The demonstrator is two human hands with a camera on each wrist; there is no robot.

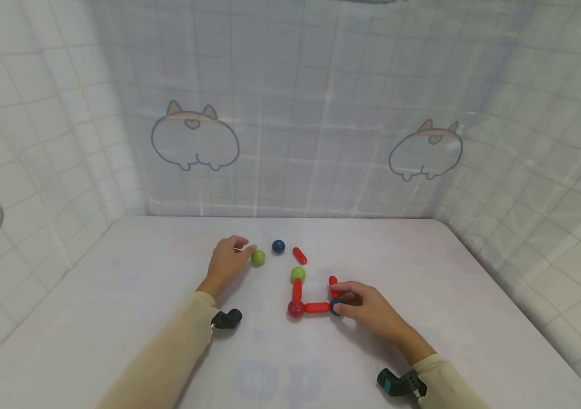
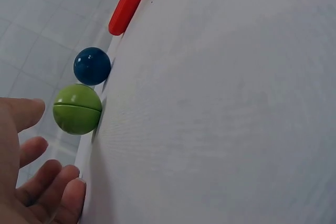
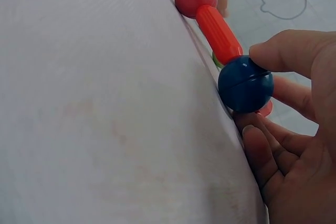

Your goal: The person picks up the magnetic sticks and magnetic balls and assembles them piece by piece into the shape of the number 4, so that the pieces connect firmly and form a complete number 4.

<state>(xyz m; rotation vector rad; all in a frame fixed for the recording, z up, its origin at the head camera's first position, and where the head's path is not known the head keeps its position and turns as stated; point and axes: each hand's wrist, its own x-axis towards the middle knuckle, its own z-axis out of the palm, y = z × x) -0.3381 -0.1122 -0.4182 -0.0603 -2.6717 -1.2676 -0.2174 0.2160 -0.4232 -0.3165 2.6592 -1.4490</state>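
Observation:
My right hand [image 1: 372,309] pinches a dark blue ball [image 3: 245,85] between thumb and fingers, low over the table. That ball is a corner of a joined shape: a red rod [image 1: 317,308] runs left from it to a red ball [image 1: 296,308]. From the red ball another red rod [image 1: 297,289] leads away to a light green ball [image 1: 297,274]. A further red rod [image 1: 333,280] points away from the blue corner, partly behind my fingers. Beside a loose green ball [image 1: 258,258], my left hand [image 1: 226,262] has relaxed fingers, with a gap between thumb and ball in the left wrist view.
Farther back on the white table [image 1: 116,318] lie a loose blue ball [image 1: 278,246] and a loose red rod [image 1: 300,255]. Sheets with a grid and animal drawings form a back wall [image 1: 295,113] and side walls. Each wrist wears a dark strapped device [image 1: 226,319].

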